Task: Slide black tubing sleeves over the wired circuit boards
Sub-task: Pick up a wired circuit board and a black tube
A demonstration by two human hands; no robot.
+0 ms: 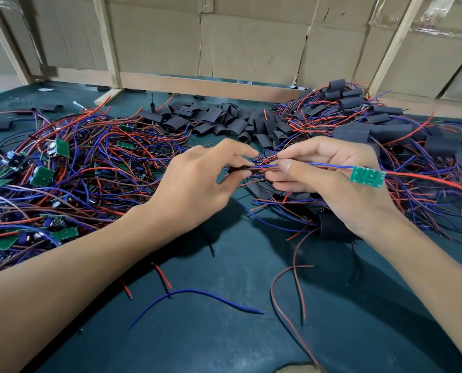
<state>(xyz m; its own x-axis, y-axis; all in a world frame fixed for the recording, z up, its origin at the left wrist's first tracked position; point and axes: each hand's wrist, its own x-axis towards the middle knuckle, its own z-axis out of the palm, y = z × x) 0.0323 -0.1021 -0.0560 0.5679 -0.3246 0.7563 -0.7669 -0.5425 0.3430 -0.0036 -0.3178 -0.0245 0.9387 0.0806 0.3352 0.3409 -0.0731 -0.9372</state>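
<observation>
Above the counter (pixel 224 332), the left hand (pixel 197 184) pinches a black sleeve (pixel 239 169) while the right hand (pixel 329 179) pinches the wires (pixel 327 165) of a green board (pixel 367 176).

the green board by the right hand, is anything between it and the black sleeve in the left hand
Yes: the right hand itself. Its fingers pinch the blue wires between the black sleeve, held by the left hand, and the green board. Nothing else visibly blocks the wires.
</observation>
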